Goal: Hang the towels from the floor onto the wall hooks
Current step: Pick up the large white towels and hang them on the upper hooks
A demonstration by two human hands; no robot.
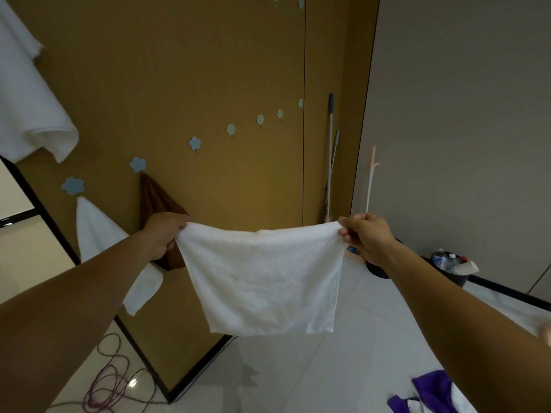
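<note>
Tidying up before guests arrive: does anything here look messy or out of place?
Purple cloth lies crumpled on the white tile floor at lower right, and a purple cord sprawls tangled at lower left.

Mop handle (pixel 330 150) upright in the corner where tan wall meets grey wall. White stick (pixel 370 180) just right of mop handle, leaning on grey wall. Black bucket (pixel 454 277) holding bottles, on floor further right of mop handle. Purple cord (pixel 110 386) coiled on floor, well left and below.
</note>
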